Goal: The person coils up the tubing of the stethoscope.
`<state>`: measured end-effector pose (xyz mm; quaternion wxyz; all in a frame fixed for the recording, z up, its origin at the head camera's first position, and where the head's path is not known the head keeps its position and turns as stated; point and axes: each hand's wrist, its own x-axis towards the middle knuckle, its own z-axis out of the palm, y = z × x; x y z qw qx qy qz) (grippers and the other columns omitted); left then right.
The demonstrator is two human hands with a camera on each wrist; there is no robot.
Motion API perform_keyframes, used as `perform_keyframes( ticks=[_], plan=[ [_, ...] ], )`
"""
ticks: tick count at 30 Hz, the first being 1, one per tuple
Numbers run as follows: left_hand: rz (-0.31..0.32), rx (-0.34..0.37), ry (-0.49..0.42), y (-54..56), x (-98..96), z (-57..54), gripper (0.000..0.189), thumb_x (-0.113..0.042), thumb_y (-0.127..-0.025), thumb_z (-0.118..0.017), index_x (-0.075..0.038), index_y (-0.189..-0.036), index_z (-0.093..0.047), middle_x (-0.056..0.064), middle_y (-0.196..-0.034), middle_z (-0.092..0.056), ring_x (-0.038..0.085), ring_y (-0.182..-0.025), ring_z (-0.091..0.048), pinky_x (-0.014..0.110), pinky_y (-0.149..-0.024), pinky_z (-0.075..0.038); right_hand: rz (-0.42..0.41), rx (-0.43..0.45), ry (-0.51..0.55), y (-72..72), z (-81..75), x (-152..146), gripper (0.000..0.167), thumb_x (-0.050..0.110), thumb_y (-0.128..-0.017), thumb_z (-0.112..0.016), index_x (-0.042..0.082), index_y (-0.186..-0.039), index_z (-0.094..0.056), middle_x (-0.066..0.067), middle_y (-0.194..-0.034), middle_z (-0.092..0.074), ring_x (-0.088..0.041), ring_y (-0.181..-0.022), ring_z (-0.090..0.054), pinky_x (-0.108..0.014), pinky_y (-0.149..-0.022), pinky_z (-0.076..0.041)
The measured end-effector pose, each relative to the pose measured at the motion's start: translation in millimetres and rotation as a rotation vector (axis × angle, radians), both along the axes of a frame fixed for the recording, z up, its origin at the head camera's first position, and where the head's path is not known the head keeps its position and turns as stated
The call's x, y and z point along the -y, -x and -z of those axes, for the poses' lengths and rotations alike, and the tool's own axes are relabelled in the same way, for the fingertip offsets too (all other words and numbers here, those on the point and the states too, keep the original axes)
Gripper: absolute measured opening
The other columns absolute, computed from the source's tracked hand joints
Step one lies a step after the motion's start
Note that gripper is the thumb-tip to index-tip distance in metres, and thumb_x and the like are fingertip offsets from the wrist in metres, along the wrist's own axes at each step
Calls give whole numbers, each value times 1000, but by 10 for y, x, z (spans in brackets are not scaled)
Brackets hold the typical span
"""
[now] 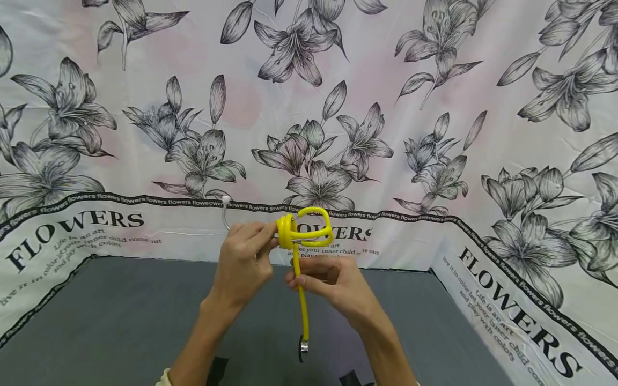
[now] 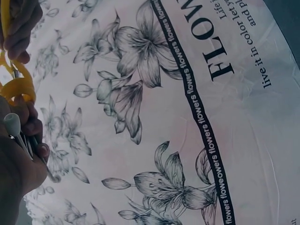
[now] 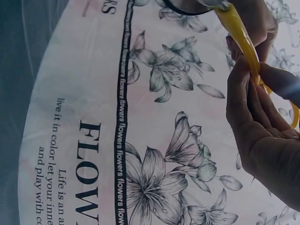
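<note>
A stethoscope with yellow tubing (image 1: 287, 232) is held up in front of me, the tubing wound in several turns around its metal ear tubes with a loop reaching right. My left hand (image 1: 243, 265) grips the metal ear tubes beside the wraps. Past that hand pokes one tube with a white ear tip (image 1: 225, 199); the left wrist view shows an ear tip (image 2: 12, 124) close to the palm. My right hand (image 1: 340, 287) pinches the tubing's hanging length between thumb and fingers, below the wraps. At its lower end dangles the metal chest piece (image 1: 303, 347), seen edge-on.
A grey tabletop (image 1: 145, 311) lies beneath the hands. Behind and along both sides hangs a white cloth (image 1: 367, 80) printed with lilies and lettering. Two dark patches (image 1: 350, 378) show near the forearms at the bottom edge.
</note>
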<state>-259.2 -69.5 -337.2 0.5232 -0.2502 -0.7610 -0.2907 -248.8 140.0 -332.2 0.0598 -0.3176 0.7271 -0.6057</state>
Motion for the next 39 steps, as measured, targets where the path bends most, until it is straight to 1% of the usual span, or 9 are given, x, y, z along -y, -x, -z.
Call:
perform_keyframes(
  ticks=[4,8,17,22,25,27,32,34,39],
  plan=[
    [-83,-11,23,-11,34,2,23,6,-85,-79,5,-107,-79,13,-86,-76,28,-80,-69,39,-78,-52,-35,-46,-66,-19,-13,16,28,10,-98,-72,-2,-123,-72,-27,-109,-77,-23,-98,-77,-33,-92,-61],
    [-119,-21,43,-15,39,27,20,5,-83,-81,4,-103,-79,11,-82,-73,27,-76,-66,37,-74,-49,-54,-89,-132,-62,-21,-3,29,9,-97,-73,-2,-124,-72,-26,-109,-77,-20,-99,-77,-31,-91,-61],
    [-194,-48,133,35,-33,59,22,0,-82,-83,3,-103,-79,9,-85,-73,24,-77,-67,35,-72,-47,34,-280,-330,-162,-95,-81,26,11,-96,-74,3,-120,-75,-10,-100,-79,-3,-82,-70,-27,-83,-61],
    [-224,-19,163,64,-52,67,19,0,-83,-82,2,-101,-79,8,-86,-73,24,-79,-66,34,-74,-46,69,-341,-384,-250,-151,-116,21,8,-94,-73,3,-114,-77,-5,-91,-78,1,-75,-65,-25,-74,-60],
    [-241,-7,197,63,-55,90,18,0,-82,-84,0,-99,-77,6,-86,-72,23,-80,-66,33,-74,-44,116,-401,-397,-308,-187,-135,14,7,-95,-72,6,-107,-78,-1,-85,-76,3,-72,-63,-23,-69,-58],
    [-244,2,230,59,-62,106,21,-1,-80,-86,0,-99,-77,5,-85,-70,22,-80,-64,33,-74,-44,176,-472,-402,-349,-211,-154,12,4,-95,-72,8,-104,-78,2,-83,-74,3,-71,-61,-22,-67,-57],
    [-218,57,321,60,-104,111,25,0,-77,-89,-3,-98,-76,3,-86,-69,20,-79,-62,32,-76,-46,420,-707,-454,-399,-232,-183,17,-2,-89,-76,9,-102,-80,4,-85,-71,0,-74,-54,-19,-65,-51],
    [-218,81,359,54,-121,106,25,-1,-76,-89,-4,-97,-76,2,-87,-70,20,-79,-62,31,-76,-47,497,-839,-523,-379,-217,-183,19,-2,-86,-80,9,-102,-81,3,-87,-72,-3,-76,-55,-21,-68,-52],
    [-228,142,456,34,-152,146,33,-1,-70,-93,-6,-101,-80,2,-89,-73,20,-84,-66,31,-84,-51,653,-1170,-684,-258,-153,-169,25,-2,-74,-87,14,-92,-81,3,-83,-73,-16,-78,-61,-30,-71,-54]
  ],
)
